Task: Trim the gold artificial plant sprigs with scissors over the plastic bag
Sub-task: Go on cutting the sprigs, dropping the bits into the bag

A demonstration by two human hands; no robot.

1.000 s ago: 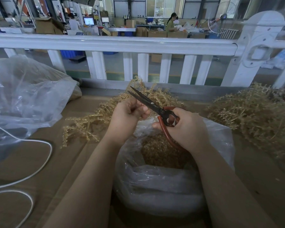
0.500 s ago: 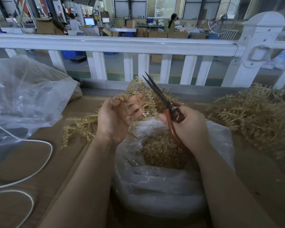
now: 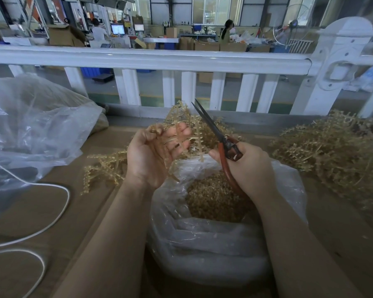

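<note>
- A clear plastic bag (image 3: 213,250) sits open at the near centre of the brown worktop (image 3: 58,211), its mouth rolled down; inside lies a heap of small gold trimmings (image 3: 213,198).
- The left hand (image 3: 153,155) is turned palm up over the bag's far left rim, fingers loosely curled around a gold sprig (image 3: 181,143) whose stems cross the palm and hang toward the bag.
- The right hand (image 3: 249,168) grips the red handles of the scissors (image 3: 222,140) above the bag's far rim; the dark blades point up and far-left, closed or very nearly so, just beside the sprig.
- More gold sprigs are piled on the worktop: one loose pile (image 3: 108,166) left of the left hand, another behind the hands, and a large mound (image 3: 336,153) at far right.
- A second, larger plastic bag (image 3: 35,130) slumps at far left; its contents are hard to make out through the film.
- A white cable (image 3: 52,220) loops over the worktop at near left.
- A white railing (image 3: 151,59) runs along the far edge.
</note>
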